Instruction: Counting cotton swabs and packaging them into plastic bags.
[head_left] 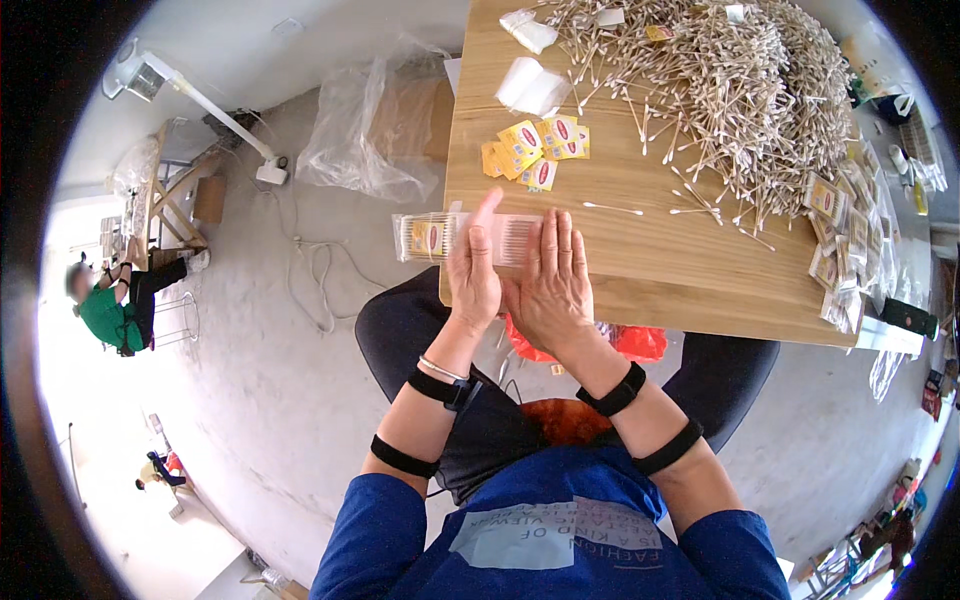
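A clear plastic packet of cotton swabs with a yellow card in it sticks out past the table's left edge, to the left of my hands. A row of cotton swabs under clear film shows between my hands; whether it belongs to the same packet is hidden. My left hand stands on edge over the film, fingers stretched out. My right hand lies flat with its fingers straight and side by side, the fingertips over the row's right end. Neither hand grips anything.
Yellow cards and clear bags lie beyond my hands. A large heap of cotton swabs covers the far right of the wooden table. Filled packets pile at its right edge. A person in green sits far left.
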